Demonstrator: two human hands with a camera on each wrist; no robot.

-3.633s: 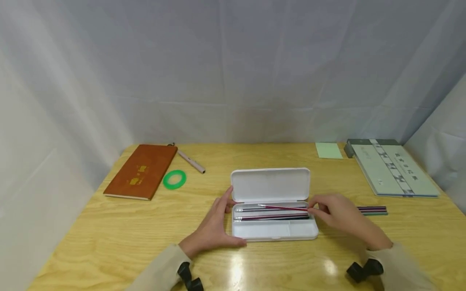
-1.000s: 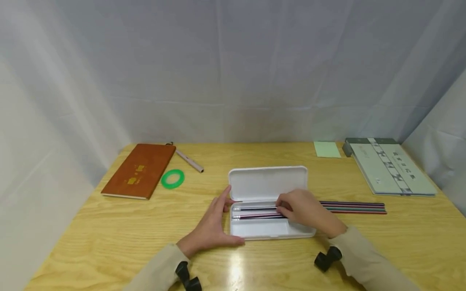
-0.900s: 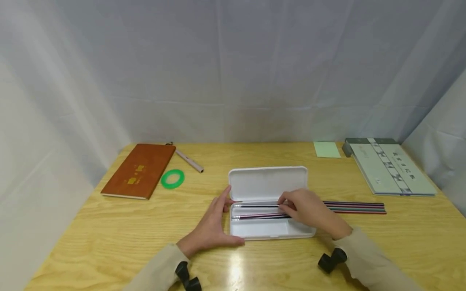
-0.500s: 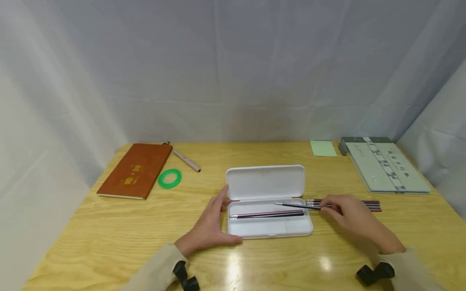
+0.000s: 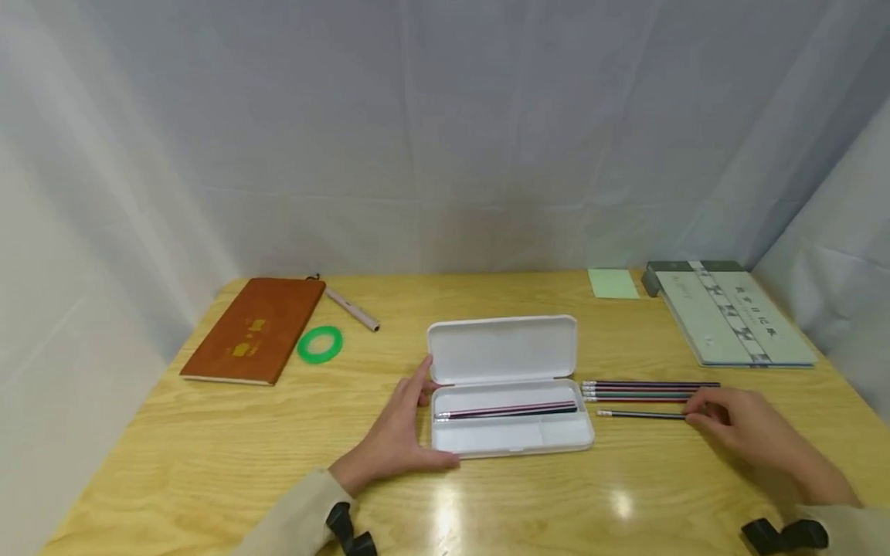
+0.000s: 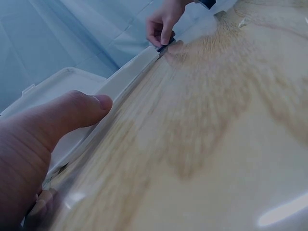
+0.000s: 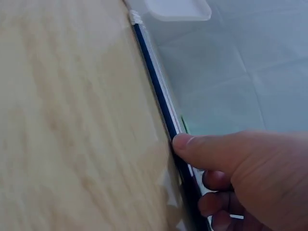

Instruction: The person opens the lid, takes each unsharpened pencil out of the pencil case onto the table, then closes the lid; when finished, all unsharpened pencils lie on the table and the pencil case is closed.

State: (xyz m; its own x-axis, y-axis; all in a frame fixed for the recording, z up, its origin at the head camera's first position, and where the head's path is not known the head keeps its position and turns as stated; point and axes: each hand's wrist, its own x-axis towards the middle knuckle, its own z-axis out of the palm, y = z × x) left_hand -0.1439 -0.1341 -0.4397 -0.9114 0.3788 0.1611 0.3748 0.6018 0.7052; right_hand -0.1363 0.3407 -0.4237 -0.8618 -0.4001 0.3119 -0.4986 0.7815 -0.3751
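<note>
An open white pencil case (image 5: 487,439) lies mid-table with its lid standing at the back. My left hand (image 5: 396,436) holds its left end, thumb along the front edge and fingers by the hinge side; the left wrist view shows the thumb (image 6: 79,113) at the case wall. A few pencils (image 5: 511,410) lie in the case's long compartment. Right of the case, my right hand (image 5: 754,432) pinches a dark blue pencil (image 5: 640,415) near its far right end, which the fingers hide. That pencil's silver ferrule end points left. Behind it lies a row of several pencils (image 5: 640,391).
At left lie a brown notebook (image 5: 257,330), a green tape ring (image 5: 320,344) and a pale pen (image 5: 353,310). A pale green sticky note (image 5: 613,283) and a light green book (image 5: 740,316) lie at the back right. Grey cloth rises behind the table.
The right hand laid a red pencil in the row, then took a dark pencil out of the case and carried it right, in front of the row. The left hand stays at the case.
</note>
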